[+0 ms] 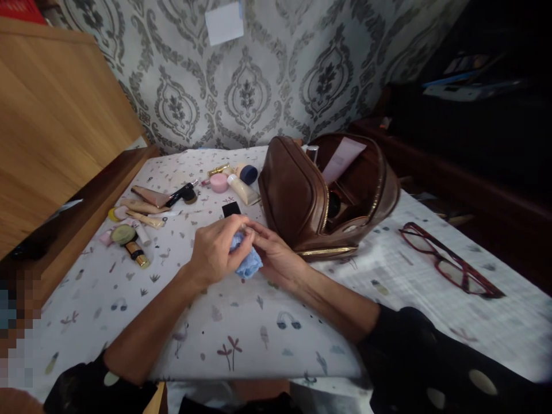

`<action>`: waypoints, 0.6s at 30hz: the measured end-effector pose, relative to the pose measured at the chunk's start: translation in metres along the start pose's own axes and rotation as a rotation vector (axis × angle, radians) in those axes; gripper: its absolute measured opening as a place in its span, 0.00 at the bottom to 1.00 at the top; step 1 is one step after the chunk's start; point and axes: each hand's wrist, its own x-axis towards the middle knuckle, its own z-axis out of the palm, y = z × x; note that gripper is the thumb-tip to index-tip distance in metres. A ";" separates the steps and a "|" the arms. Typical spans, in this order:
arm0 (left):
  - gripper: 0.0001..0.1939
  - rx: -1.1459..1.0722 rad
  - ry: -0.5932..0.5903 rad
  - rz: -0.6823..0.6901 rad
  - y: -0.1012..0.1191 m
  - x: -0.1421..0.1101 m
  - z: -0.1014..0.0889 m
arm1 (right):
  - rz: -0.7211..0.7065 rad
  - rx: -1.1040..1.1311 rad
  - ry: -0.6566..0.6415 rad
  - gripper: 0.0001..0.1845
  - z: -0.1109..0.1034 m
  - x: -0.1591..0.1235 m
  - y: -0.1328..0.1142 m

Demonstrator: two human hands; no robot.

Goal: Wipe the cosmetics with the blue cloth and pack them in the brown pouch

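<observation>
On my feed, the left hand (222,248) curls closed around a crumpled blue cloth (249,264) above the worktop (297,356); the right hand (278,256) meets its fingertips, its grip unclear to me. Just beyond stands an unzipped brown bag (290,192), with red-framed glasses (453,260) farther right.

"Where could a hand pass?"
"Over the white printed-cloth surface (237,313), bare between the forearms (155,322) to its near edge."
"On the right?"
"An open brown leather-look bag (293,195) stands in the way, just beside the right hand (278,256)."
"The left?"
"A bare strip parts the left hand (218,247) from scattered tan and black cosmetic tubes (152,196)."
</observation>
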 end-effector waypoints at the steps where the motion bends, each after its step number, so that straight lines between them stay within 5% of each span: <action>1: 0.05 0.022 0.015 0.008 -0.001 0.000 0.000 | 0.009 0.008 -0.002 0.21 -0.001 0.000 0.000; 12: 0.06 0.127 0.156 -0.194 -0.027 0.003 -0.004 | 0.103 0.098 -0.062 0.01 0.004 -0.002 0.003; 18: 0.07 0.198 0.147 -0.008 -0.007 0.000 0.001 | 0.049 0.129 0.029 0.02 0.000 0.000 0.007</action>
